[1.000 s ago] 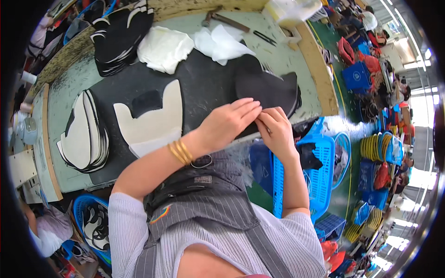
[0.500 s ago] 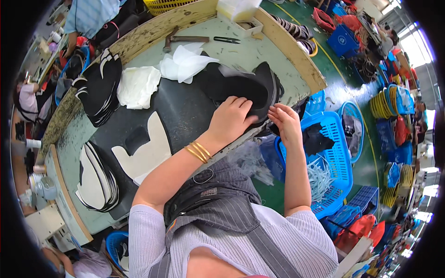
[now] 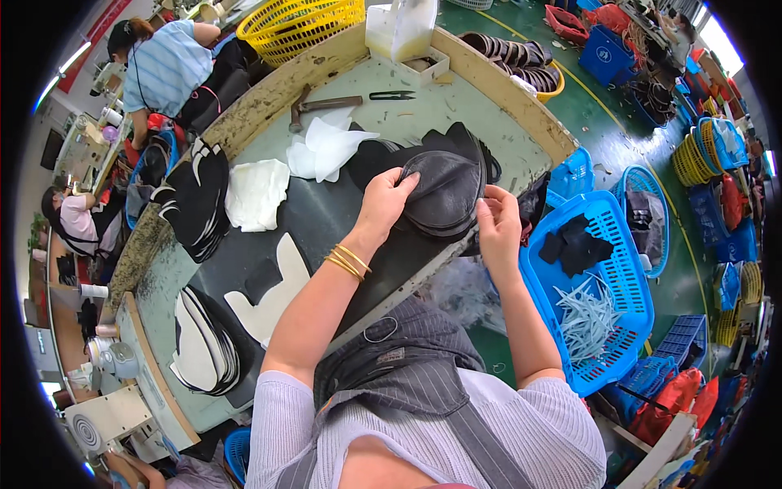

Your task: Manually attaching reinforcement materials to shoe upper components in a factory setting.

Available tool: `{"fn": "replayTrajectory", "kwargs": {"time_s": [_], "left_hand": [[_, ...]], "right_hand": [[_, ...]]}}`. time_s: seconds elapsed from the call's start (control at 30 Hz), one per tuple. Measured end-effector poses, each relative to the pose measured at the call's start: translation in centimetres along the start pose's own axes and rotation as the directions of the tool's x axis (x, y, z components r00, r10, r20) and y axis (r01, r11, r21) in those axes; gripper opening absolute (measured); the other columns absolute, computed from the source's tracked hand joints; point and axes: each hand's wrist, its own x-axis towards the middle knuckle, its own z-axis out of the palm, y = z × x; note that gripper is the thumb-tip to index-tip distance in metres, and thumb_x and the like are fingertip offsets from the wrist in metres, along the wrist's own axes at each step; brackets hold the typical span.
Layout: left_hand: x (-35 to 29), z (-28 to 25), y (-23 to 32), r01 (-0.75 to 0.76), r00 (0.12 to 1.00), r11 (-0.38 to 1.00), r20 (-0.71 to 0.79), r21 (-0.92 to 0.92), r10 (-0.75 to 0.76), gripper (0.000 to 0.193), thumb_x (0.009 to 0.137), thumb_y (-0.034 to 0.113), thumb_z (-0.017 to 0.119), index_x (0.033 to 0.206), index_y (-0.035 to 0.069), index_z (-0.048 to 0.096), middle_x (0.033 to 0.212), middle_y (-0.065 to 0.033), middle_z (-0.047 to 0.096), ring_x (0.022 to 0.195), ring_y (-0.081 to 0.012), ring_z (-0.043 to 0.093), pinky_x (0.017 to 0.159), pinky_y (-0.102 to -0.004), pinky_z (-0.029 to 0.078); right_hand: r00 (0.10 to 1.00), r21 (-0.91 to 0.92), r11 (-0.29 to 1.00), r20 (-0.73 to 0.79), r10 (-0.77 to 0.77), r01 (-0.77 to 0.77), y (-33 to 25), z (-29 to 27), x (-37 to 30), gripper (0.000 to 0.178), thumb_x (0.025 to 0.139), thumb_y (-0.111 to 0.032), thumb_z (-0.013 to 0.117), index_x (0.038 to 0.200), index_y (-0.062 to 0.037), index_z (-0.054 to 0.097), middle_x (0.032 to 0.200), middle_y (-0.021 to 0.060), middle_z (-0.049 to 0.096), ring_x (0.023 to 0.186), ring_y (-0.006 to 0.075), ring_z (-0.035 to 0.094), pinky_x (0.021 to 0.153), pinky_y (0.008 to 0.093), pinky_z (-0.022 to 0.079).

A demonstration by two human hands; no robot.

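Left hand (image 3: 387, 200): some fingertips hidden behind the shiny black rounded leather-like piece (image 3: 444, 191). Can't tell if right hand (image 3: 499, 224) pinches its edge. Left forearm (image 3: 314, 310) hides one side of the white forked flat piece (image 3: 277, 308). Yellow plastic lattice basket (image 3: 301, 31) cut by top edge.

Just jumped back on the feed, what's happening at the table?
A person's left hand grips a shiny black piece by its left side, thumb on top. The right hand is at its right edge. More dark pieces lie beyond it on the table. A hammer lies farther back; a blue basket with pale strips sits to the right.
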Motion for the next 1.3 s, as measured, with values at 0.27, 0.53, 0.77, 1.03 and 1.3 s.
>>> {"fn": "replayTrajectory", "kwargs": {"time_s": [0.27, 0.53, 0.77, 1.03, 1.3], "left_hand": [[-1.5, 1.3, 6.0, -0.327, 0.945, 0.932, -0.048, -0.157, 0.323, 0.019, 0.093, 0.016, 0.055, 0.101, 0.001, 0.062, 0.093, 0.0002, 0.064, 0.084, -0.0057, 0.055, 0.074, -0.0229, 0.046], [-4.6, 0.9, 3.8, 0.046, 0.998, 0.653, 0.008, -0.756, -0.060, 0.025, 0.097, 0.023, 0.046, 0.119, 0.011, 0.046, 0.113, -0.0048, 0.057, 0.099, -0.0205, 0.061, 0.084, -0.0399, 0.053], [-14.9, -5.0, -1.1, 0.149, 0.988, 0.948, 0.078, -0.282, -0.132, 0.028, 0.096, 0.017, 0.051, 0.118, -0.001, 0.052, 0.110, -0.0097, 0.061, 0.096, -0.0160, 0.060, 0.085, -0.0292, 0.048], [-19.1, -7.0, 0.5, -0.193, 0.914, 0.923, -0.404, -0.334, 0.045, 0.022, 0.092, 0.016, 0.059, 0.105, -0.002, 0.060, 0.094, -0.0031, 0.064, 0.086, -0.0081, 0.059, 0.077, -0.0217, 0.047], [-23.8, -11.3, 0.3, -0.380, 0.786, 0.775, -0.618, -0.504, -0.016, 0.020, 0.094, 0.010, 0.054, 0.107, -0.003, 0.061, 0.093, -0.0060, 0.064, 0.081, -0.0095, 0.061, 0.075, -0.0231, 0.050]], "right_hand": [[0.914, 0.188, 0.921, 0.161, -0.373, 0.342, -5.8, 5.3, 4.6, 0.055, 0.098, -0.027, 0.040, 0.141, 0.0046, 0.026, 0.142, 0.0221, 0.033, 0.134, 0.0328, 0.029, 0.110, 0.0372, 0.021], [0.555, -0.084, 0.635, 0.581, -0.595, 0.768, -5.0, 7.0, 9.0, 0.034, 0.092, -0.020, 0.046, 0.120, -0.0021, 0.057, 0.125, 0.0164, 0.055, 0.116, 0.0355, 0.048, 0.101, 0.0440, 0.034], [0.627, -0.255, 0.600, 0.534, -0.567, 0.759, -2.1, 7.5, 4.5, 0.010, 0.079, -0.006, 0.065, 0.087, -0.0010, 0.062, 0.083, 0.0139, 0.055, 0.082, 0.0335, 0.051, 0.072, 0.0411, 0.044], [0.688, 0.149, 0.924, 0.629, -0.363, 0.351, -10.6, 10.5, -2.5, 0.004, 0.078, 0.002, 0.065, 0.080, 0.0020, 0.063, 0.073, 0.0082, 0.058, 0.061, 0.0147, 0.053, 0.058, 0.0266, 0.043], [0.235, 0.370, 0.472, 0.531, -0.814, 0.800, -15.4, 16.4, -9.5, 0.031, 0.066, 0.005, 0.070, 0.096, 0.0008, 0.064, 0.083, 0.0093, 0.057, 0.070, 0.0239, 0.056, 0.059, 0.0304, 0.047]]}}
